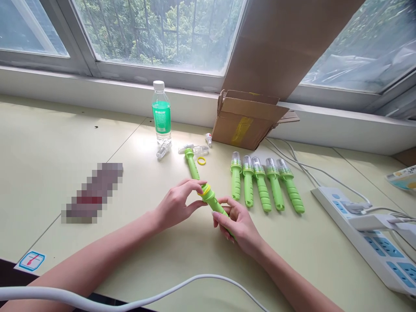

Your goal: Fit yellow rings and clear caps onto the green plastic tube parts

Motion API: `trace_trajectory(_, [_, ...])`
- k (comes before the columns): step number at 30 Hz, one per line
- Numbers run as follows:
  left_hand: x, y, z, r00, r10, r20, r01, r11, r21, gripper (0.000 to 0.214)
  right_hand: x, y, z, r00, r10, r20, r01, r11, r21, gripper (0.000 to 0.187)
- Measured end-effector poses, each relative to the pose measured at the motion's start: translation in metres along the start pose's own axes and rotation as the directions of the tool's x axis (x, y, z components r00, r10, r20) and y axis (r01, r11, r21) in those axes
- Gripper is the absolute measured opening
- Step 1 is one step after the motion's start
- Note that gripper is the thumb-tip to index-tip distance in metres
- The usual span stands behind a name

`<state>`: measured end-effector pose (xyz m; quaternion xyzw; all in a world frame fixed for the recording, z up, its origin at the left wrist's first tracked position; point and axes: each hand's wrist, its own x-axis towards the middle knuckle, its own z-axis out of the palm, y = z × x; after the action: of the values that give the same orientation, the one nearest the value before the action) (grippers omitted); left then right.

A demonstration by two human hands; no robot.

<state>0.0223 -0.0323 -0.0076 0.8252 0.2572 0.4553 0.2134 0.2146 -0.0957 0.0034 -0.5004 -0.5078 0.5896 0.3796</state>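
My right hand (pixel 235 223) is wrapped round a green ribbed handle (pixel 215 203) just above the table. My left hand (pixel 177 203) pinches the yellow ring (pixel 205 190) seated at the handle's top end. A second green handle (pixel 191 164) with no cap lies just beyond my hands, with a loose yellow ring (pixel 201 161) beside it. Further right, a row of several finished green handles with clear caps (pixel 266 184) lies side by side. Loose clear caps (pixel 164 149) lie near a bottle.
A water bottle with a green label (pixel 161 113) stands by the window sill. An open cardboard box (pixel 245 119) lies on its side behind the parts. A white power strip (pixel 364 234) with cables sits at the right. A white cable (pixel 136 303) runs along the near edge.
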Motion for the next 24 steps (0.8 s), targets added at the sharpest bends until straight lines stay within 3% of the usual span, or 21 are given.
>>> trace_trajectory(11, [0.0000,0.0000,0.0003,0.999,0.007,-0.039,-0.006,1.000,0.027,0.022,-0.0009,-0.0009,-0.0011,0.993,-0.111,-0.033,0.109,0.992,-0.062,0.023])
trace_trajectory(17, [0.0023,0.0012,-0.0017,0.999,-0.022,0.027,0.020,0.999,0.048,0.018,0.0004,-0.0017,-0.0003,0.994,-0.108,0.015,0.109,0.990,-0.087,0.026])
trace_trajectory(24, [-0.0016,0.0008,0.0024,0.999,-0.034,0.007,0.034,0.997,0.075,0.016,0.0004,0.0002,-0.0003,0.998,-0.065,-0.008,0.064,0.993,-0.102,0.026])
